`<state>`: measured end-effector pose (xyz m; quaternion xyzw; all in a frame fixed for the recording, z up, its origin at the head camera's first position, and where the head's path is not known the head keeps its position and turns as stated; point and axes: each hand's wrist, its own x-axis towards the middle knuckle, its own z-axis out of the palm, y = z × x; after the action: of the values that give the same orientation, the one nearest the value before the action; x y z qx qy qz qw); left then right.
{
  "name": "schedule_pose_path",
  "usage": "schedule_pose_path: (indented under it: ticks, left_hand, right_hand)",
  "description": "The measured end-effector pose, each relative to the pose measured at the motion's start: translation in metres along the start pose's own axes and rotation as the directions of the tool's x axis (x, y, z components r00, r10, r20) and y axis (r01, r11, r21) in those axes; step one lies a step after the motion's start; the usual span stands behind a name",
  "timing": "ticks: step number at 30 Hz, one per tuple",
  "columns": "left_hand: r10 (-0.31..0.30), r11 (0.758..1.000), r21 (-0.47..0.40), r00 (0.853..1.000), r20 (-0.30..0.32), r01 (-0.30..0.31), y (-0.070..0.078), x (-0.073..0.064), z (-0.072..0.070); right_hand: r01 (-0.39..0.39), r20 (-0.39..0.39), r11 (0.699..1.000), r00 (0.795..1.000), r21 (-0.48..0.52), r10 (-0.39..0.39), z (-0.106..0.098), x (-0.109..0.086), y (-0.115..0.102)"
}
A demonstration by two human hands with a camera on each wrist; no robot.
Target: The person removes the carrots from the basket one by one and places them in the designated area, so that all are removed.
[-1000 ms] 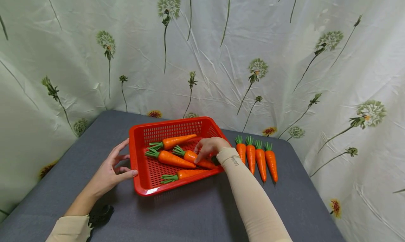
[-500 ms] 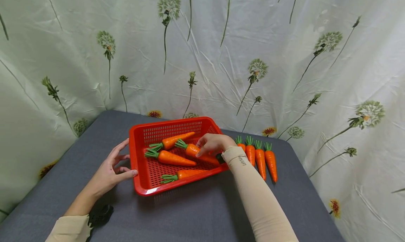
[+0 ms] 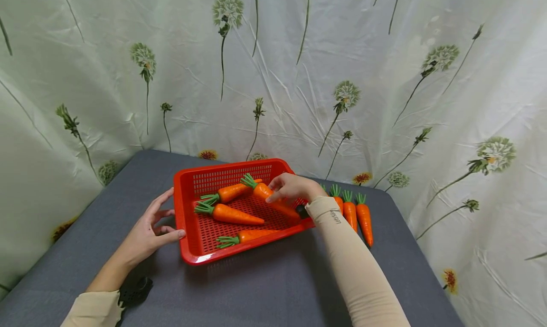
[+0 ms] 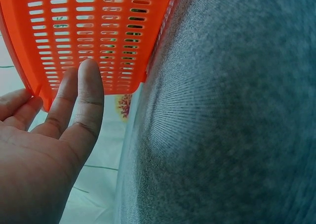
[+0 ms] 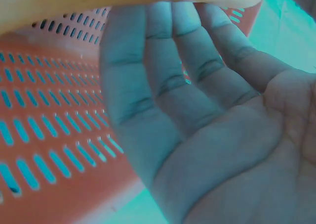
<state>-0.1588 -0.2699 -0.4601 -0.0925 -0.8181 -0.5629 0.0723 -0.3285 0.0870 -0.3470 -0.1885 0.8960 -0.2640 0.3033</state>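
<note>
In the head view my right hand (image 3: 295, 185) pinches an orange carrot (image 3: 261, 192) with a green top, tilted above the floor of the red plastic basket (image 3: 192, 258). Fingers curl down over that carrot, and its lower end reaches toward the basket's right side. Three more carrots lie inside: a back carrot (image 3: 231, 192), a middle carrot (image 3: 235, 215) and a front carrot (image 3: 254, 235). My left hand (image 3: 151, 229) spans the basket's left side, thumb tip at the rim and fingers extended. The left wrist view shows those fingers (image 4: 90, 90) fairly straight against the slotted wall.
Several carrots (image 3: 364, 220) stand in a row on the grey cloth (image 3: 256, 294) right of the basket, partly behind my right forearm. A flower-printed curtain (image 3: 273, 80) hangs behind the table. A black device (image 3: 136, 291) is on my left wrist.
My right hand has lifted the carrot from the basket floor and moved it up and right. The left hand and the basket have stayed in place.
</note>
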Motion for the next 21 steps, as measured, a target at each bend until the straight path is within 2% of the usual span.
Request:
schedule_pose_path:
  ticks: [6,11,18,21]
  left_hand:
    - [-0.011,1.0,0.003,1.0,0.002,0.011,-0.001,0.0,0.0]
    - [-0.009,1.0,0.008,1.0,0.001,0.009,-0.002,-0.001,0.0]
    - [-0.008,1.0,0.002,1.0,-0.002,0.008,0.0,-0.001,0.0]
    - [-0.011,1.0,0.005,1.0,-0.006,0.011,0.0,-0.001,0.001]
  right_hand:
    - [0.049,-0.052,0.998,0.998,0.039,-0.047,-0.004,-0.006,0.002]
    - [0.107,-0.123,0.992,0.987,0.059,-0.1,-0.006,-0.009,0.007]
    - [0.171,-0.275,0.975,0.953,0.14,-0.128,-0.008,-0.023,0.013]
    - [0.192,-0.317,0.965,0.94,0.178,-0.129,-0.009,-0.032,0.015]
